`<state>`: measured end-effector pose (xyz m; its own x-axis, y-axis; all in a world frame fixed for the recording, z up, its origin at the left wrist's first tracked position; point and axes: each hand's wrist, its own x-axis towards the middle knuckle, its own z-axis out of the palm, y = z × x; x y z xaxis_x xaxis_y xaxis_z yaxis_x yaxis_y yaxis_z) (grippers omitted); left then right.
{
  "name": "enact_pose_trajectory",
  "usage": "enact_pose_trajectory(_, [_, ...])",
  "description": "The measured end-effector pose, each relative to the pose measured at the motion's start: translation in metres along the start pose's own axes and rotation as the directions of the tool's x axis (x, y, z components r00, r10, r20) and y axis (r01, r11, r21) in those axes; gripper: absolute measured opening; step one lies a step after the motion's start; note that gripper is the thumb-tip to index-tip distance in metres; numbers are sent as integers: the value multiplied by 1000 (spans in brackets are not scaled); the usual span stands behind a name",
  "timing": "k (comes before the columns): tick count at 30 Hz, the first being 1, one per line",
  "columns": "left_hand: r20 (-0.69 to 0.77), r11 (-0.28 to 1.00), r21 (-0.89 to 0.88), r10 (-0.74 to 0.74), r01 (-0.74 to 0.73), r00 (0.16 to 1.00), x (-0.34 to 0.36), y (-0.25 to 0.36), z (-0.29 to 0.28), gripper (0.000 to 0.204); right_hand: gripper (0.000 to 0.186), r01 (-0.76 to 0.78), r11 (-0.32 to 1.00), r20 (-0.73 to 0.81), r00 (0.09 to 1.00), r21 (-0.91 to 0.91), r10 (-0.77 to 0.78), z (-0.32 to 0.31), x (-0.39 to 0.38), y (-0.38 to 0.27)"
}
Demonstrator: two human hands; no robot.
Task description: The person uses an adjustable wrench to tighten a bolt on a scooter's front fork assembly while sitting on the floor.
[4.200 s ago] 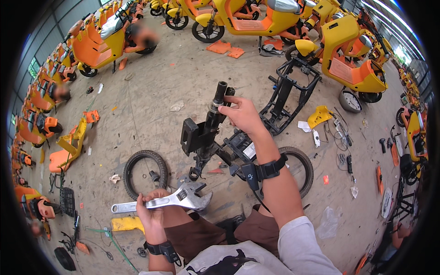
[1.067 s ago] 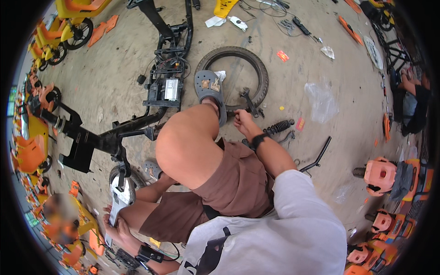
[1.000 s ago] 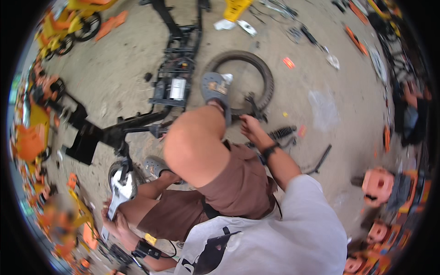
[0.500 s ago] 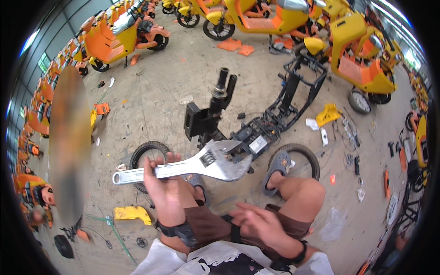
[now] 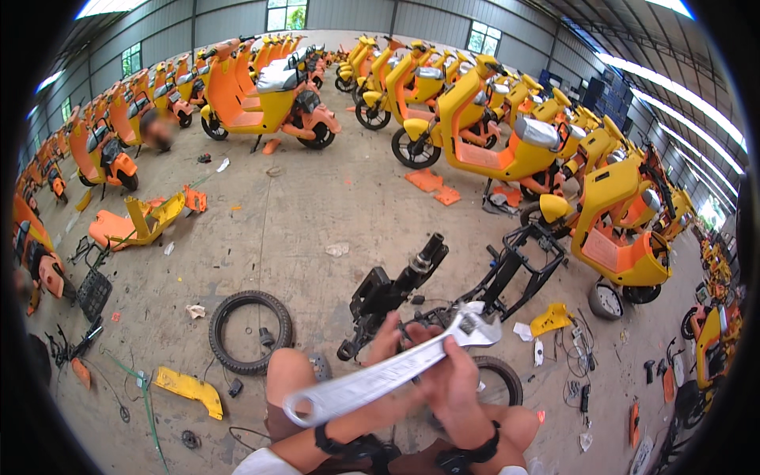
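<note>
A large silver adjustable wrench (image 5: 380, 378) slants across my lap, its jaw up at the right and its ring end low at the left. My right hand (image 5: 457, 389) grips it just below the jaw, thumb along the handle. Behind the handle is my left hand (image 5: 386, 339), partly hidden, its blurred fingers stretched up past the wrench; whether it touches the handle is unclear. Just beyond stands a stripped black scooter frame (image 5: 507, 273) with its bare steering column (image 5: 419, 265) tilted to the right. One wheel (image 5: 500, 380) shows beside my right hand.
A loose tyre (image 5: 218, 340) lies left of my knee, near a yellow panel (image 5: 190, 389). A yellow and orange body shell (image 5: 146, 224) rests farther left. Rows of yellow and orange scooters (image 5: 269, 99) fill the back. Cables, plastic pieces and a yellow cover (image 5: 552, 319) litter the right.
The view has lifted toward the far scooters. The wrench, earlier held in my left hand, has swung to a slant; my right hand has come up from my lap and taken hold near its jaw.
</note>
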<state>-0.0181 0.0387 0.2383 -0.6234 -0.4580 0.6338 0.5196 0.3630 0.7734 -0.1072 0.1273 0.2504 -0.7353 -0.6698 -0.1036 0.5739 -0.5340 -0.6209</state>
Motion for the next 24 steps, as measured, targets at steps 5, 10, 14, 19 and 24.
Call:
enact_pose_trajectory(5, [672, 792, -184, -330, 581, 663, -56, -38, -42, 59, 33, -51, 983, 51, 997, -175, 61, -26, 24, -65])
enact_pose_trajectory(10, [913, -103, -375, -215, 921, 348, -56, -65, -15, 57, 30, -168, 925, 96, 972, -342, 212, -52, 41, -54])
enact_pose_trajectory(14, [901, -215, -424, -201, 880, 385, -43, -73, 14, 59, 33, -250, 907, 236, 910, -340, 340, -70, 51, -54])
enact_pose_trajectory(19, [886, -134, -407, -296, 903, 356, -34, -60, 34, 55, 35, -332, 906, 271, 876, -262, 399, -70, 54, -52])
enact_pose_trajectory(24, [881, 13, -433, -206, 901, 426, -14, -71, 30, 52, 34, -375, 836, 100, 889, -402, 446, -63, 55, -55])
